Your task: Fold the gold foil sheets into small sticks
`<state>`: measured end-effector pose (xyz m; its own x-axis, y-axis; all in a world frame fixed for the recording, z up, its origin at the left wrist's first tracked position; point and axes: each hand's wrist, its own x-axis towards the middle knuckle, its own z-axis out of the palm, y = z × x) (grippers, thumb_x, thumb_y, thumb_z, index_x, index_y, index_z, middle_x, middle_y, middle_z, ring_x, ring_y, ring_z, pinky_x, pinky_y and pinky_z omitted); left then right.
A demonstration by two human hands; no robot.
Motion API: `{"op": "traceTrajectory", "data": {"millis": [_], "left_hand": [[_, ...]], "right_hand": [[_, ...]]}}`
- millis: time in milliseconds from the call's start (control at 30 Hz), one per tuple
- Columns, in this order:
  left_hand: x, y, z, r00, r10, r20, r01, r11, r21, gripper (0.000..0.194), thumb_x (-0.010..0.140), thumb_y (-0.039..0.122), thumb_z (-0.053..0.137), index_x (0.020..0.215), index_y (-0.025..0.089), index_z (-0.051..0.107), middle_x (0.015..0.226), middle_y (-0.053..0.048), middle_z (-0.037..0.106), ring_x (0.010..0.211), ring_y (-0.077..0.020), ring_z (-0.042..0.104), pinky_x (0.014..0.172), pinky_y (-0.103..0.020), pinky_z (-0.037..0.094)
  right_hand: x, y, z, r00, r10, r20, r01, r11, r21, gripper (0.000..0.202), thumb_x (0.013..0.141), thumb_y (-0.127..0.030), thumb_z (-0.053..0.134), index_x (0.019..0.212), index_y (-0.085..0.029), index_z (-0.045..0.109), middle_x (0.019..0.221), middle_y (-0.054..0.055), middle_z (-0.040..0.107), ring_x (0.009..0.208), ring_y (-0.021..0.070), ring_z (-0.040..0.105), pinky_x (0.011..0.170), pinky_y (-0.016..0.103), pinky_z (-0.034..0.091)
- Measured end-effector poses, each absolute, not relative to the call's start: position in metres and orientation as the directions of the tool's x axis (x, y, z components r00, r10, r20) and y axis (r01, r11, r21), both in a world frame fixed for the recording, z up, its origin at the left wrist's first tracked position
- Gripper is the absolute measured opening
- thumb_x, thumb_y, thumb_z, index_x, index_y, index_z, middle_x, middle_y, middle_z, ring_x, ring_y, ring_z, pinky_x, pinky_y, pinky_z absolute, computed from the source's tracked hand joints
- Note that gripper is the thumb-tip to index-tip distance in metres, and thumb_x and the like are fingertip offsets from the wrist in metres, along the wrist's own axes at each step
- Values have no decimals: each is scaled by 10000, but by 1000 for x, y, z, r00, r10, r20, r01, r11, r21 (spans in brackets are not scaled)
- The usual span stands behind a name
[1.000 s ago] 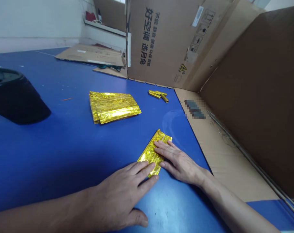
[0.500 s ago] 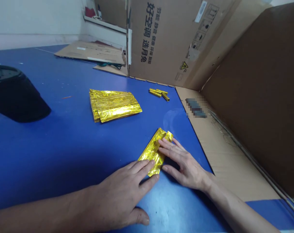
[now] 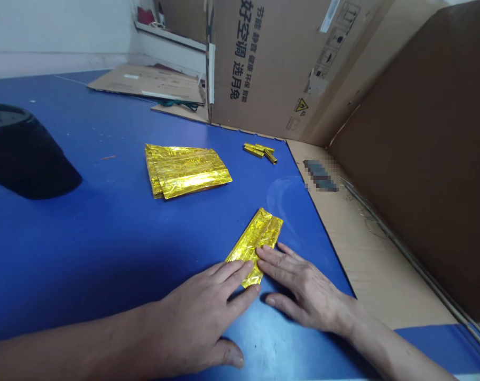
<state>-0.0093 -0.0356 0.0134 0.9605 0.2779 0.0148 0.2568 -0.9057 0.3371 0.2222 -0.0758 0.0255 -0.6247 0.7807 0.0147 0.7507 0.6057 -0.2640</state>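
A folded strip of gold foil paper [image 3: 251, 237] lies slantwise on the blue tabletop [image 3: 145, 254], with a fold line running along its length. My left hand [image 3: 212, 312] rests flat on its near end, fingertips pressing the foil and thumb apart on the table. On the strip's right edge lie the outstretched fingers of my right hand [image 3: 299, 283], its thumb off to the side. Both hands are open. Farther back is a stack of gold foil sheets [image 3: 192, 172]. Several small folded gold pieces [image 3: 259, 151] sit in a heap to the right of that stack.
A black container [image 3: 29, 153] stands at the left. Upright cardboard [image 3: 279, 69] walls the back and right, and a flat cardboard piece [image 3: 148, 84] lies at the back left. On the cardboard strip [image 3: 367, 254] at right is a blurred dark object [image 3: 321, 175].
My right hand has slid down the foil strip toward me, uncovering its far end; the right flap now lies flatter. My left hand has stayed in place.
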Motion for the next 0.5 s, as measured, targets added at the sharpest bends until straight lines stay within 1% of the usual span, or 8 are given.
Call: {"op": "traceTrajectory", "data": {"millis": [100, 167, 233, 367, 433, 500], "left_hand": [[-9, -35, 15, 960, 278, -2, 264, -908, 326, 753, 731, 610, 469, 1309, 145, 335, 1349, -224, 298, 1236, -345, 297, 958, -465, 314], [-8, -35, 15, 961, 277, -17, 269, -911, 312, 751, 728, 608, 476, 1302, 141, 348, 1344, -233, 301, 1233, -348, 302, 952, -463, 321], [-8, -36, 15, 961, 277, -21, 271, -917, 294, 745, 727, 607, 478, 1295, 139, 360, 1339, -235, 309, 1229, -345, 311, 947, -457, 329], [-8, -35, 13, 958, 286, 36, 266, -925, 271, 742, 717, 626, 474, 1275, 145, 390, 1324, -219, 348, 1214, -337, 340, 941, -442, 336], [-8, -32, 11, 950, 304, 70, 276, -924, 264, 722, 707, 632, 482, 1243, 150, 434, 1305, -205, 385, 1203, -335, 357, 947, -444, 326], [-9, -29, 10, 944, 319, 86, 289, -923, 253, 672, 714, 622, 485, 1206, 164, 477, 1288, -187, 415, 1193, -331, 369, 951, -450, 315]], "right_hand": [[236, -66, 22, -592, 806, 9, 784, 578, -227, 538, 847, -419, 417, 1307, -147, 358, 1363, 125, 341, 1259, 209, 291, 1035, 476, 204], [247, -58, 20, -569, 823, -6, 807, 556, -199, 541, 852, -429, 405, 1324, -176, 326, 1381, 111, 311, 1269, 208, 267, 1032, 493, 194], [256, -51, 18, -538, 843, -5, 831, 530, -169, 566, 851, -443, 401, 1340, -182, 289, 1394, 108, 283, 1280, 209, 239, 1031, 497, 192], [264, -45, 16, -481, 877, 22, 870, 480, -114, 573, 860, -444, 375, 1356, -190, 244, 1400, 101, 267, 1285, 212, 219, 1029, 507, 193], [262, -47, 17, -461, 887, 25, 883, 461, -87, 555, 864, -444, 362, 1352, -200, 259, 1393, 96, 283, 1280, 216, 235, 1028, 516, 184], [258, -50, 18, -435, 900, 20, 899, 435, -47, 557, 866, -455, 346, 1346, -182, 277, 1383, 107, 300, 1275, 225, 247, 1029, 523, 172]]}}
